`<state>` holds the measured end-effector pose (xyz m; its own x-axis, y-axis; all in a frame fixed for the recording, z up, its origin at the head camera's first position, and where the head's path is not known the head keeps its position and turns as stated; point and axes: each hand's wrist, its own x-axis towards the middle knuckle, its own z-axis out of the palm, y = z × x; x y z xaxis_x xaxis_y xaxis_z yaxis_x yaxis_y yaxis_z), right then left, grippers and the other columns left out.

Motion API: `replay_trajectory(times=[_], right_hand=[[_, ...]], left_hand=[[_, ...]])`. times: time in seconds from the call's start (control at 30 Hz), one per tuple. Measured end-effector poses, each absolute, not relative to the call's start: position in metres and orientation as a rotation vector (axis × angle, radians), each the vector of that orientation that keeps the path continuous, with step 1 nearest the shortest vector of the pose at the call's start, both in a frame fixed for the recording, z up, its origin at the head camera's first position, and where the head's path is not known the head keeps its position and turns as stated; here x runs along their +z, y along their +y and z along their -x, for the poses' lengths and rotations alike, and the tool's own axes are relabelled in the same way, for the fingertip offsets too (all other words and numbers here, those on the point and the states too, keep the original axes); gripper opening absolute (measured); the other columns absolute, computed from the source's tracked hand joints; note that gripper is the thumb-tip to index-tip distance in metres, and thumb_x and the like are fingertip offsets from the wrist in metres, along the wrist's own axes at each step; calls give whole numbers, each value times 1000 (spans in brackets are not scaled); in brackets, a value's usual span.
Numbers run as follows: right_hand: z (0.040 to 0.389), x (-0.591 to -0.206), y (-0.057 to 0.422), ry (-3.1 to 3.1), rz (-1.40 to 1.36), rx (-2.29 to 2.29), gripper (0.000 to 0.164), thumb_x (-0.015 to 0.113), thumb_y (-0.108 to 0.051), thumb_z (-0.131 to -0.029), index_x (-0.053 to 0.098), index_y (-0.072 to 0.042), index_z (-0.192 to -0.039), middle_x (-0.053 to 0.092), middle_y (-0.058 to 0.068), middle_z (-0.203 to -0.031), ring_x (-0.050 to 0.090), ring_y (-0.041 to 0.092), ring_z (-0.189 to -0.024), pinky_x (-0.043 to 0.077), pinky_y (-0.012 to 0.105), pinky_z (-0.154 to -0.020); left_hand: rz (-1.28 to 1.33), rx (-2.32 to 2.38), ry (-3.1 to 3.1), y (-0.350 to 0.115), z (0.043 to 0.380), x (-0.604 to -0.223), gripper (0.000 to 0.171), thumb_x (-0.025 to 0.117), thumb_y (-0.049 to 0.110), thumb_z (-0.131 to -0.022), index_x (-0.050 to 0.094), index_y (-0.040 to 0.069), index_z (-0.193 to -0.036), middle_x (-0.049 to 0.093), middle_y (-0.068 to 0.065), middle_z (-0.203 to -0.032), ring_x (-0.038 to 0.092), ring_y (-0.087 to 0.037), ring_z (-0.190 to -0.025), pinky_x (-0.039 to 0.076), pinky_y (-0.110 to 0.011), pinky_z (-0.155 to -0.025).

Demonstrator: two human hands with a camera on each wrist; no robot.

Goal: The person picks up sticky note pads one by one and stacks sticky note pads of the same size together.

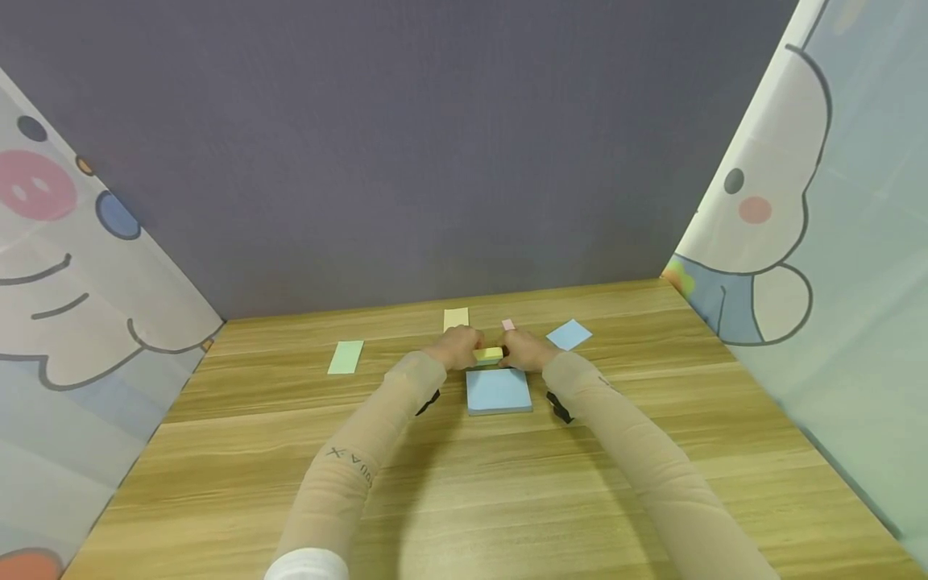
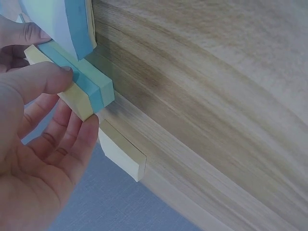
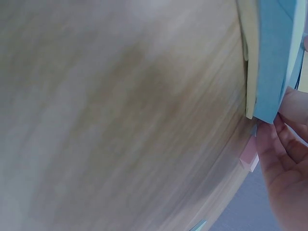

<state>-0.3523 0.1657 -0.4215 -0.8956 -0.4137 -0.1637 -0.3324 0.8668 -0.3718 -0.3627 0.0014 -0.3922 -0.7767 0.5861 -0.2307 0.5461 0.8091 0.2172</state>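
Both hands hold a small stack of sticky note pads (image 1: 489, 355) by its two ends, close over the table. Its layers are yellow on top, then blue, then pale green, clearest in the left wrist view. My left hand (image 1: 457, 348) pinches one end, thumb on the near long side and fingertips at the corner. At the opposite end, my right hand (image 1: 528, 352) grips with thumb and fingers, partly hidden behind a larger blue pad in the right wrist view. That larger blue pad (image 1: 499, 391) lies just on the near side of the hands, with pale yellow layers (image 3: 250, 91) beneath it.
Beyond the hands lie a pale yellow pad (image 1: 456, 317) and a small pink pad (image 1: 508, 325). A green pad (image 1: 345, 357) is to the left, a blue one (image 1: 569, 334) to the right. A grey panel (image 1: 435, 161) backs the wooden table (image 1: 493, 499); cartoon-printed sheets flank it.
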Motion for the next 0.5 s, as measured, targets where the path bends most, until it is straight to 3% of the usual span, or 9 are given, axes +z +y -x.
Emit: replay_trajectory(times=[0.5], right_hand=[[350,-417,166,2788,573,-504,8,66,-16,-83,62,-8,-81,56,1,-76,48,13,-64,41,23,-58]], left_hand=[[-861,202,2704,3,365,-395,29,64,5,-81,60,9,-110,62,-5,-112,57,-22,-103,48,-32,-85]])
